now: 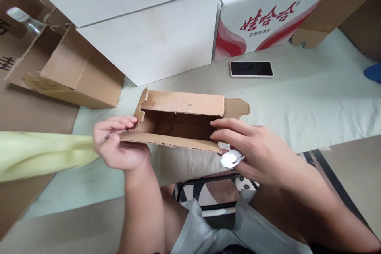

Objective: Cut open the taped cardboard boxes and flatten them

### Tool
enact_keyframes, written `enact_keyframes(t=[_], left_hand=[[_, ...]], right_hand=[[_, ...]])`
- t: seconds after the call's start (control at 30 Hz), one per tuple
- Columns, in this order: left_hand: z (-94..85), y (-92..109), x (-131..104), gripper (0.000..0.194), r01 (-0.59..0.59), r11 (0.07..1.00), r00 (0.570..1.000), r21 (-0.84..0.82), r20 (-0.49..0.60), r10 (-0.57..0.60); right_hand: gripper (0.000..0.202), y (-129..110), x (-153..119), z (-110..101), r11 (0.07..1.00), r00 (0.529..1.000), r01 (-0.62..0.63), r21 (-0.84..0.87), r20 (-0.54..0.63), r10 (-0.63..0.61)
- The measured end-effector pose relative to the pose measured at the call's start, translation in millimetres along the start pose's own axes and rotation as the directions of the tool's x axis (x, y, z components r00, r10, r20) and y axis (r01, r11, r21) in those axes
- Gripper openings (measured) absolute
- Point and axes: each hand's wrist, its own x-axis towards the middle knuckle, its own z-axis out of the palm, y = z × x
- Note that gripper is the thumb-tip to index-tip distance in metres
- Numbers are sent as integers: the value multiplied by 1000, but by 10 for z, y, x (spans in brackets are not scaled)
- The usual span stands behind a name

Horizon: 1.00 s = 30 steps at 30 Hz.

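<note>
A small brown cardboard box (186, 102) lies in front of me with its open side facing up and toward me. Its cut edges are ragged, and a flap sticks out at each end. My left hand (120, 143) pinches the left end, thumb on the near flap and fingers by the left end flap. At the right end, the index and middle fingertips of my right hand (250, 151) reach over the opening's edge. A small white utility knife (231, 159) is tucked in that hand, below those fingers; I cannot make out its blade.
Behind the box, a phone (251, 69) lies on the pale green cloth (297, 99). White cartons (166, 39) and a red-and-white carton (262, 20) stand along the back. An open brown box (86, 71) is at left, with a clear bottle (28, 20) and yellow-green material (44, 154) nearby.
</note>
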Motion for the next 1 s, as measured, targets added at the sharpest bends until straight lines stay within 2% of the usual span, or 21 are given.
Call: enact_keyframes(t=[0.23,0.47,0.73,1.0], left_hand=[[3,14,-15,9,-3,998,1000,57,10,2],[-14,-6,-9,9,-22,1000,999,-5,34,22],[24,3,-11,10,-17,1000,1000,2,-11,17],[1,-41,-11,10,-38,999,999,-26,-12,38]], right_hand=[[43,16,8,-1,1000,1000,20,14,2,-20],[43,9,17,4,999,1000,19,31,8,-19],[41,3,20,-2,999,1000,-1,36,28,0],[40,17,19,33,1000,1000,20,16,-23,-19]])
